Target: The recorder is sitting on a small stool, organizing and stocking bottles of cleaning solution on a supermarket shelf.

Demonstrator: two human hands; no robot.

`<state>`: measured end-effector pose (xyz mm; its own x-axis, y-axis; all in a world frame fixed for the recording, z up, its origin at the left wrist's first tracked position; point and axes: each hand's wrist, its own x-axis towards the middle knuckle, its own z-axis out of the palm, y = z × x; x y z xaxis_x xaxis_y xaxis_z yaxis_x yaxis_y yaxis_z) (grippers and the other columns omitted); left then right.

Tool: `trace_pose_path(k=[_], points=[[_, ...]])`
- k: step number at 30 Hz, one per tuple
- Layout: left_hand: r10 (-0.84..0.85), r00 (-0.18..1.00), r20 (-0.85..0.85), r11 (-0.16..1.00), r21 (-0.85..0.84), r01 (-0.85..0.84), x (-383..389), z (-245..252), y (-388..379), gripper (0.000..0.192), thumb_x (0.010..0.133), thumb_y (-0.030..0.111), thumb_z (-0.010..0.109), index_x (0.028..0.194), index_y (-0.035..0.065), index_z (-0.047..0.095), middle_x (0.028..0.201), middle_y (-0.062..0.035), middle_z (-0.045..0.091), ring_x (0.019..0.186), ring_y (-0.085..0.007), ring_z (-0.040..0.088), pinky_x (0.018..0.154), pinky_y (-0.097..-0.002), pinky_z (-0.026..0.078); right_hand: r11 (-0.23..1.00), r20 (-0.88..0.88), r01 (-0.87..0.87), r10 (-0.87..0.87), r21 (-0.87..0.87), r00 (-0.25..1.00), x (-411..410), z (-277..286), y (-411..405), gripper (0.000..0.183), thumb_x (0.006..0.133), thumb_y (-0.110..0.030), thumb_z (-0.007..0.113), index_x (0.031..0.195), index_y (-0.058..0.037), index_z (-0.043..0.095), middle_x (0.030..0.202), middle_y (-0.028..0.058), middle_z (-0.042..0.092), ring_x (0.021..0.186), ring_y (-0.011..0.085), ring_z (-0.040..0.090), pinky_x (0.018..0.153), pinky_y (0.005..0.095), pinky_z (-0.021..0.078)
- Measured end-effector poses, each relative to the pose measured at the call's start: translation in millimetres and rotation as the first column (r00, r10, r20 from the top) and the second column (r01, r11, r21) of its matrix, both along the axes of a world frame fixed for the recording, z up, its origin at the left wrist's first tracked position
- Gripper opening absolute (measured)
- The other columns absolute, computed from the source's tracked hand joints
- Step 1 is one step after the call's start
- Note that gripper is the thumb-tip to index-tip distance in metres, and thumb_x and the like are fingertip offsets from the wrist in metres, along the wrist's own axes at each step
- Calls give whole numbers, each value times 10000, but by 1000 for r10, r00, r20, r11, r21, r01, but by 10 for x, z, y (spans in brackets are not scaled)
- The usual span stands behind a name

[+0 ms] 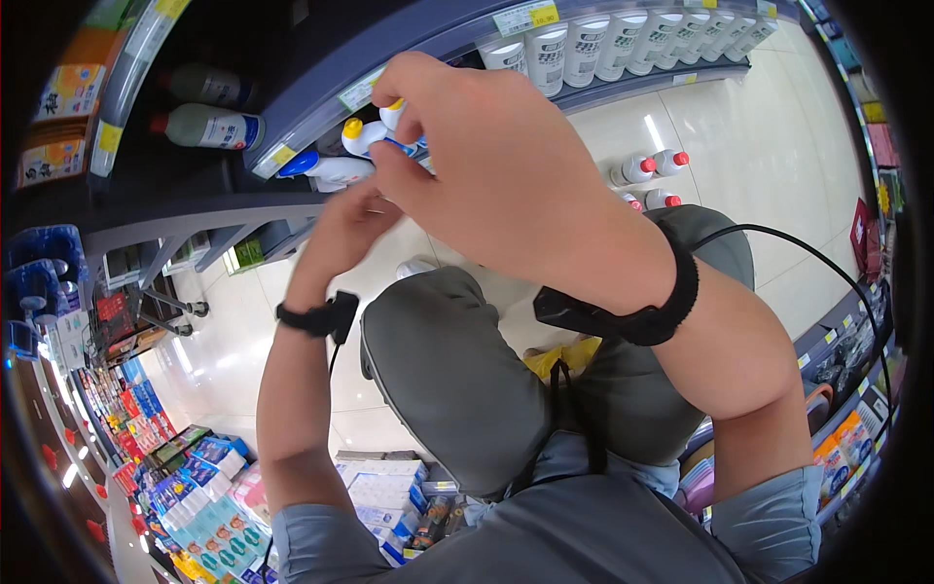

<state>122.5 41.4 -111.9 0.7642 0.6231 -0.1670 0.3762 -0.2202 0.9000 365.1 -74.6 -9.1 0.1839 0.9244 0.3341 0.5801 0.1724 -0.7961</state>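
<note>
My right hand [492, 164] reaches in front of a shelf, its fingers curled and its wrist wearing a black band. Just beyond its fingertips stand white bottles with yellow caps [355, 130], partly covered by the hand. Whether the fingers touch one is hidden. Lower and to the left, my left hand [354, 226] is raised with bent fingers, slightly blurred; its fingertips are partly behind the right hand. Beside these bottles, a white bottle with a blue top [328, 168] leans on the lower shelf, close above the left hand.
White tubes [584, 51] stand in a row on the shelf [657, 79]. Several red-capped bottles [633, 169] stand on the tiled floor to the right. A green-grey bottle [211, 126] lies deeper in the shelf. My bent knees [452, 358] are below my hands. A black cable [817, 252] arcs at right.
</note>
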Motion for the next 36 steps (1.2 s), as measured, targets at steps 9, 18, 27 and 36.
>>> trace_pose_path(k=[9, 18, 27, 36], points=[[-53, 840, -541, 992, 68, 106, 228, -1700, 23, 375, 931, 259, 809, 1225, 42, 724, 1159, -235, 768, 1077, -389, 747, 920, -443, 585, 1000, -30, -15, 14, -20, 999, 177, -36, -310, 195, 927, -158, 707, 926, 18, 622, 780, 208, 710, 770, 431, 737, 687, 513, 593], [-121, 752, -647, 942, 165, 293, 264, -2440, -57, 385, 914, 265, 823, 1202, 28, 728, 1099, -242, 761, 1045, -394, 738, 910, -457, 583, 988, -76, 21, -33, -150, 997, 670, -183, -461, 164, 931, -93, 749, 1062, -19, 685, 874, 140, 780, 622, 252, 740, 585, 353, 558], [85, 899, -431, 928, 364, 86, 356, -306, 358, 225, 908, 203, 883, 994, 31, 767, 748, -42, 676, 673, -119, 643, 644, -287, 510, 967, 47, -108, 122, -232, 991, 637, -278, -255, 328, 893, -154, 798, 1098, 67, 667, 953, 231, 777, 788, 406, 766, 756, 467, 613], [86, 980, 177, 946, 293, -136, 366, 1902, 253, 244, 1037, 144, 746, 1236, 6, 723, 1009, -25, 724, 872, -84, 656, 783, -233, 534, 904, -37, -278, 281, -325, 959, 462, -76, -6, 538, 757, -147, 881, 1194, 56, 641, 1091, 264, 776, 977, 410, 776, 862, 479, 619]])
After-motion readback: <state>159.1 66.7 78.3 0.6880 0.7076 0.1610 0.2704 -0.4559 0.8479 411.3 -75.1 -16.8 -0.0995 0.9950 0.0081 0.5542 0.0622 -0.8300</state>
